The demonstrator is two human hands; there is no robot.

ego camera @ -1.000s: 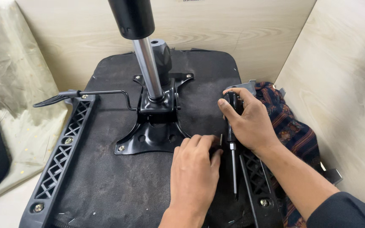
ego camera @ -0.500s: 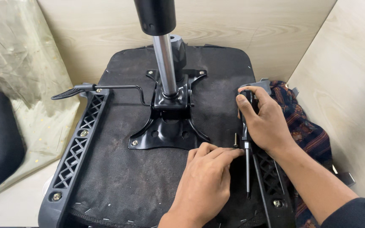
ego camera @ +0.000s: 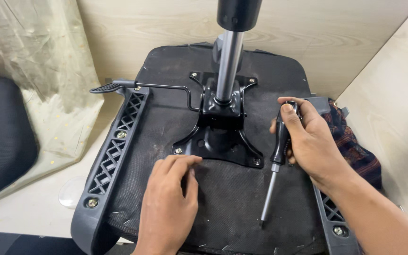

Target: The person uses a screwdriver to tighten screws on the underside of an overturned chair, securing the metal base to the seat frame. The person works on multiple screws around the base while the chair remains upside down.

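Observation:
An upturned office chair seat (ego camera: 142,132) lies in front of me, its black fabric underside facing up. A black metal mechanism plate (ego camera: 218,141) is bolted at its middle, with a chrome gas cylinder (ego camera: 227,61) rising from it. My right hand (ego camera: 312,141) grips a black-handled screwdriver (ego camera: 276,160), its tip resting on the fabric near the front edge. My left hand (ego camera: 168,208) lies flat on the fabric, fingertips close to the plate's front left bolt. A thin adjustment lever (ego camera: 138,86) sticks out to the left.
Black plastic armrest brackets run along the left side (ego camera: 114,151) and the right side (ego camera: 336,222) of the seat. A patterned dark cloth (ego camera: 355,151) lies at the right. Wooden panels (ego camera: 393,85) wall the back and right. A pale curtain (ego camera: 38,80) and a black cushion (ego camera: 1,137) stand at the left.
My right hand has lifted the screwdriver off the right bracket and swung it toward the seat's middle. My left hand slid left along the fabric. The view shifted slightly.

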